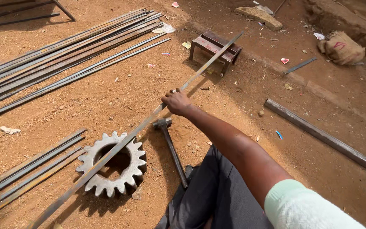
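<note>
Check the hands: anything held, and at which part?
The right hand grips a long flat steel bar near the middle of its length; the bar lies across a large gear and a small metal stool. The left hand is not in view.

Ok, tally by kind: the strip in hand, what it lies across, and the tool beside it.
Flat metal strip, gripped by the right hand: 1
Toothed gear: 1
Metal stand: 1
Hammer: 1
Total: 4
</note>
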